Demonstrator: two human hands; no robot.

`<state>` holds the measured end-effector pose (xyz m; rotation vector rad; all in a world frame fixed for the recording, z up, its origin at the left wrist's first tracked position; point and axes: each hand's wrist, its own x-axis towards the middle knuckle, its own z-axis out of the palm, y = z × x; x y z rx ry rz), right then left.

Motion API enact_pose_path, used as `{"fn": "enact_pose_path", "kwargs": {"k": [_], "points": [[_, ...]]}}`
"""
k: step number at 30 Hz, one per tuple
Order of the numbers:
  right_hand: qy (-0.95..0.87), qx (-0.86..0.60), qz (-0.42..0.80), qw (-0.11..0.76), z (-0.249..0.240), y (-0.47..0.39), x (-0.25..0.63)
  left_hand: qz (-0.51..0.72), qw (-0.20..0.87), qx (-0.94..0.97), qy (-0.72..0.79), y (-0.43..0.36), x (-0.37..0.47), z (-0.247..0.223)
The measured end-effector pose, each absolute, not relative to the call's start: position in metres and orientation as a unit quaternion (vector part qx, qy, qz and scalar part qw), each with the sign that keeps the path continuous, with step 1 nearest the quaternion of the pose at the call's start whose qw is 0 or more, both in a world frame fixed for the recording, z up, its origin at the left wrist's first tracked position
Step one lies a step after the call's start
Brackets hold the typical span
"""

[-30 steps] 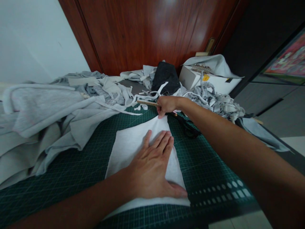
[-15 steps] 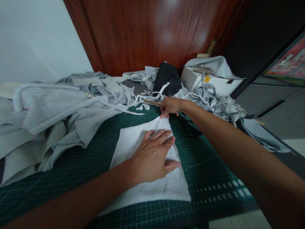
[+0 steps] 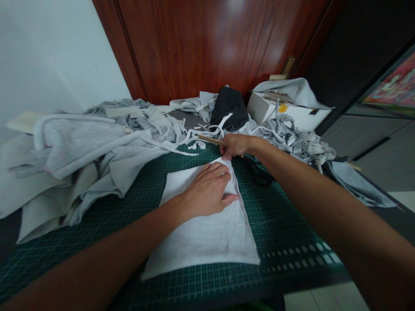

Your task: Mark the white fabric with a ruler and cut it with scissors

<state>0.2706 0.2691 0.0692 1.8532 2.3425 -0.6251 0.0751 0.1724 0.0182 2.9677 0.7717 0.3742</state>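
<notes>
A white piece of cloth (image 3: 207, 242) lies flat on a green cutting mat (image 3: 275, 224). My left hand (image 3: 207, 190) rests palm down on its upper half, fingers stretched toward the far edge and thumb out to the right. At the cloth's far right corner, my right hand (image 3: 235, 145) is closed, with fingertips pinching that corner. A flat tan wooden stick (image 3: 210, 140), like a ruler, juts leftward from the right fist; the grip on it is partly hidden.
Piles of grey and white fabric (image 3: 84, 147) cover the left side. Behind are white cords (image 3: 194, 136), a black cloth item (image 3: 228, 108) and a white box (image 3: 288, 110). Tangled grey strips (image 3: 295, 138) and a dark bundle (image 3: 259, 170) lie right. A wooden door (image 3: 194, 47) stands behind.
My left hand has slid away from me toward the cloth's far edge, its fingers nearing my right hand. My right hand stays at the corner. The view has shifted slightly.
</notes>
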Motion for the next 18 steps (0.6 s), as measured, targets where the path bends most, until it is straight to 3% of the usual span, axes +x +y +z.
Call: {"fn": "enact_pose_path", "kwargs": {"k": [10,18], "points": [[0.767,0.620,-0.155,0.066,0.070,0.266,0.267,0.105,0.029,0.950,0.291,0.177,0.078,0.006],[0.746,0.652,-0.104,0.091,0.103,0.233,0.287,0.089,0.040,0.946,0.311,0.179,0.077,0.002]]}}
